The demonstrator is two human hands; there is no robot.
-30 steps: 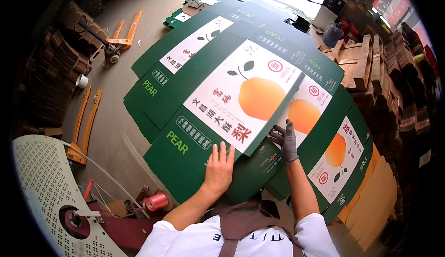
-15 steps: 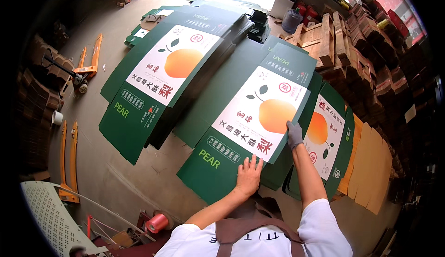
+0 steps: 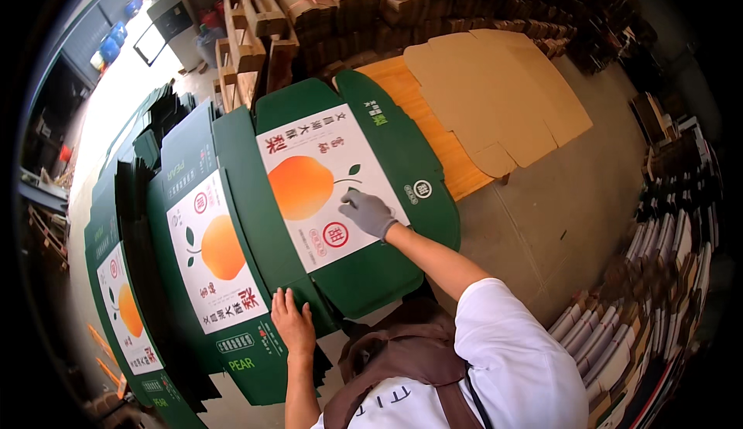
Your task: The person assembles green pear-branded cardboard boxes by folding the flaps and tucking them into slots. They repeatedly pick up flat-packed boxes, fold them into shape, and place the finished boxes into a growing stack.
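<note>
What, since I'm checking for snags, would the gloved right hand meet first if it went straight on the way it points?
Probably the printed orange pear on the green box blank: the right hand points leftward and forward toward it. Whether it would touch or pass above is unclear.

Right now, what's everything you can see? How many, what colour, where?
Left carton: one, green-white, left
Middle carton: one, green-white, left of centre
Right carton: one, green-white, centre
Table: one, orange-brown, under cardboard
Cardboard: one top sheet, brown, on table
Pallets: unclear count, brown, top
Bundles: many, brown, top
Dispenser: one, black-white, top left
Barrels: several, blue, top left
Forks: two, orange, bottom left
Boards: many, white-brown, right
Floor: one, grey, right
Apron: one, brown, bottom
Shirt: one, white, bottom
Left hand: one, bare, at middle carton's edge
Right hand: one, grey glove, on right carton
</note>
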